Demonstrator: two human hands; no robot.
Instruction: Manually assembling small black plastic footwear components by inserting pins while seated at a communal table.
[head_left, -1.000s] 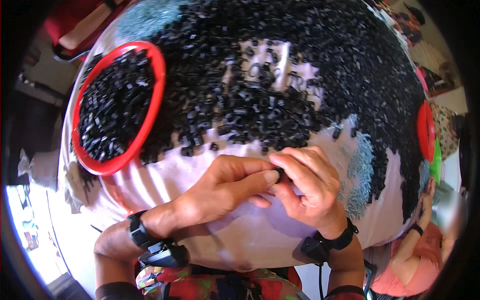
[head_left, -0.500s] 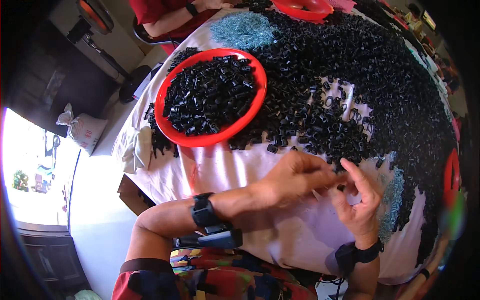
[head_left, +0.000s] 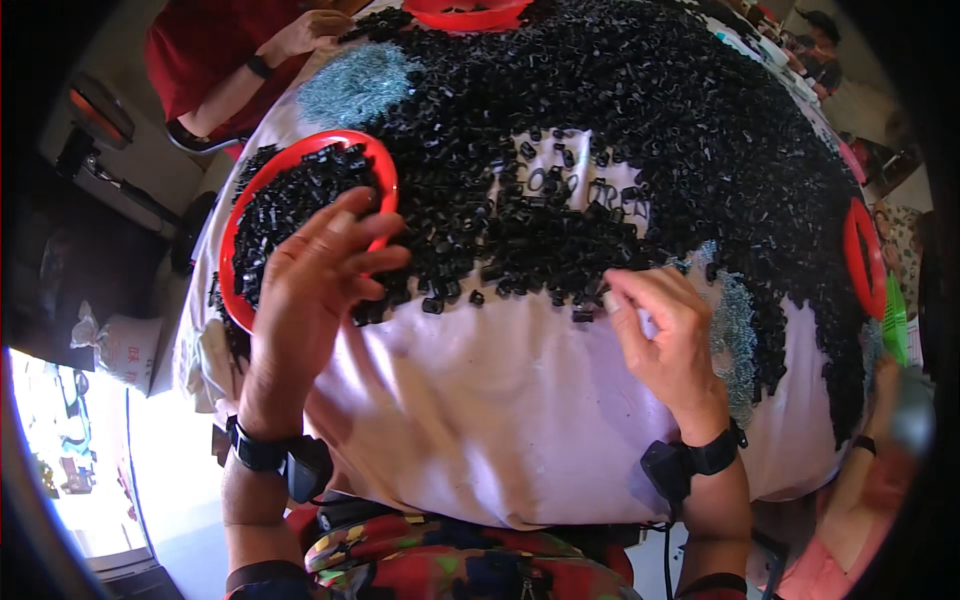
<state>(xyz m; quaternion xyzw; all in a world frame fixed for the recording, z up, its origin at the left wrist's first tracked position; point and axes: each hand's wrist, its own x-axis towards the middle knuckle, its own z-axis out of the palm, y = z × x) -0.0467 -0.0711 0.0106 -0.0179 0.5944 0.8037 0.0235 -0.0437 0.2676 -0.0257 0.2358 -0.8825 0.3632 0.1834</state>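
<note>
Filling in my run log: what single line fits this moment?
left hand open over red bowl | right hand fingers curled at edge of black parts pile | white table cover

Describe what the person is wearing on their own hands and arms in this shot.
Both hands are bare, without gloves or visible sleeves. The left hand has a black wristband carrying a chunky black device. The right hand has a matching black strap with a similar black box, and a thin dark cable hangs down from it.
</note>
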